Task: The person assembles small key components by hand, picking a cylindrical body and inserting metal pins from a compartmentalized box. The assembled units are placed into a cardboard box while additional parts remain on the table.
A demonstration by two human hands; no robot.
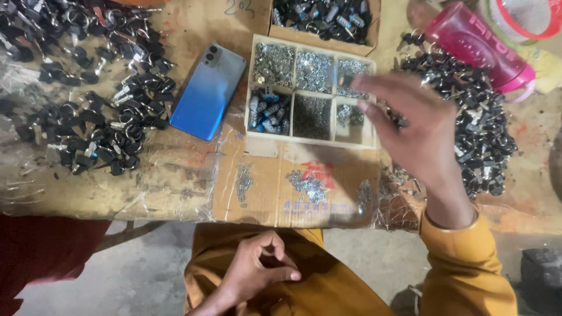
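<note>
Wooden six-compartment tray (253, 88) of small metal parts beneath right hand (410, 126).

Clothing: I wear a mustard-yellow long-sleeved garment. My right sleeve (462, 263) ends in a plain cuff at the wrist. Matching mustard-yellow fabric covers my lap (328, 281). My fingers (374, 88) are bare: no gloves, rings or watch visible.

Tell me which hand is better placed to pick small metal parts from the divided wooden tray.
Right. The right hand hovers over the divided wooden tray, its fingers above the right-side compartments, seemingly pinching something small and blurred. The left hand rests curled in the lap, below the table edge.
</note>
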